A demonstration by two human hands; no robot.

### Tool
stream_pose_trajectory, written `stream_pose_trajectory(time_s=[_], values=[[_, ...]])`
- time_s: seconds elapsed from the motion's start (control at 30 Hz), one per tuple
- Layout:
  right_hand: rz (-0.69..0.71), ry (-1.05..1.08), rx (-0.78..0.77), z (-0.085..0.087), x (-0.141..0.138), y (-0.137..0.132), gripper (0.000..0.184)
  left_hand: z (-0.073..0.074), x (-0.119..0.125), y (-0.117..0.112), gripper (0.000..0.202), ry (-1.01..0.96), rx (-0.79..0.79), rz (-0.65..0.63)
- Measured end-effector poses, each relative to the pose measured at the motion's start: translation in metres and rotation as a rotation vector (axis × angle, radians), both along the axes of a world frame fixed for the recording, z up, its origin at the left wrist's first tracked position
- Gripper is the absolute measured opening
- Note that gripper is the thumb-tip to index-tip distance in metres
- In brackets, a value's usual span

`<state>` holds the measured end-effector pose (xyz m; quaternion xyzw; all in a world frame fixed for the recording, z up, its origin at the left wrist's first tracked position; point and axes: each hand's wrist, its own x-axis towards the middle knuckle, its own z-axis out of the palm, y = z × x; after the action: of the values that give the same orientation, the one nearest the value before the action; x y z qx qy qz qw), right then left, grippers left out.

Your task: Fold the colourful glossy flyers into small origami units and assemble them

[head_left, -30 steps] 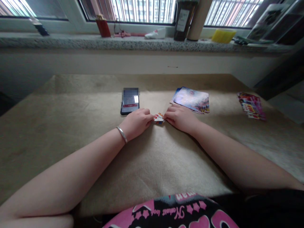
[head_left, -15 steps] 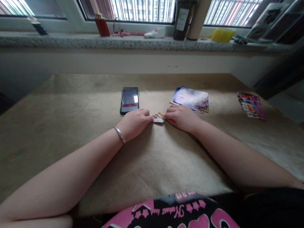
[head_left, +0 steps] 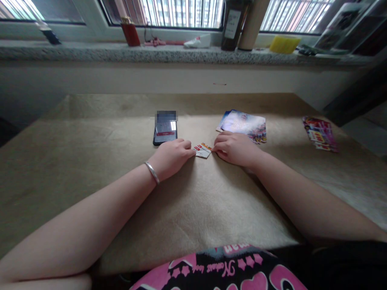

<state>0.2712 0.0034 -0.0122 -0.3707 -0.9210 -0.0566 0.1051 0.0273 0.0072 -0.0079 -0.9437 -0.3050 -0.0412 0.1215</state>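
Note:
A small white card (head_left: pixel 203 151) with red and orange print lies low over the table between my hands. My left hand (head_left: pixel 176 156) pinches its left end, fingers closed. At the card's right corner are the closed fingertips of my right hand (head_left: pixel 233 148), thumb and forefinger together on the edge. Just beyond my left hand lies a dark smartphone (head_left: pixel 165 129) with its screen lit and its top part blurred out. Behind my right hand, several large picture cards (head_left: pixel 246 121) in blue and purple are stacked loosely, their near edge partly covered by the hand.
Pink and red printed packets or cards (head_left: pixel 320 135) lie at the table's right. A tan cover spreads over the table (head_left: pixel 181 225). On the stone windowsill (head_left: pixel 90 52) stand a red container (head_left: pixel 130 32), a dark bottle (head_left: pixel 232 26) and a yellow block (head_left: pixel 284 44).
My right hand has shifted slightly to the right, and more of the small card shows between my hands. My left hand stays in place.

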Motion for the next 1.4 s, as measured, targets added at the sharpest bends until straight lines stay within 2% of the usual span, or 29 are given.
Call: stream_pose_trajectory(time_s=[0.17,0.33,0.53,0.67,0.87,1.2,1.4], values=[[-0.060,0.137,-0.074,-0.007,0.003,0.004,0.019,-0.001,-0.001,0.000,0.021,-0.027,-0.011,-0.013],[-0.054,0.272,-0.165,-0.014,0.010,0.010,0.017,-0.004,-0.005,0.003,0.023,-0.063,0.014,-0.046],[-0.056,0.426,-0.126,-0.011,-0.002,0.001,0.016,-0.012,-0.006,0.010,0.024,-0.162,0.019,-0.169],[-0.044,0.345,-0.194,-0.011,-0.015,-0.005,0.014,-0.015,-0.002,0.009,0.023,-0.220,0.028,-0.132],[-0.147,0.297,-0.188,-0.011,-0.020,-0.010,0.013,-0.016,0.002,0.004,0.029,-0.245,-0.057,-0.114],[-0.093,0.257,-0.149,-0.012,-0.020,-0.013,0.020,-0.017,0.000,0.012,0.030,-0.337,-0.186,-0.197],[-0.106,0.245,-0.107,-0.015,-0.022,-0.014,0.026,-0.020,-0.001,0.013,0.035,-0.332,-0.193,-0.226]])
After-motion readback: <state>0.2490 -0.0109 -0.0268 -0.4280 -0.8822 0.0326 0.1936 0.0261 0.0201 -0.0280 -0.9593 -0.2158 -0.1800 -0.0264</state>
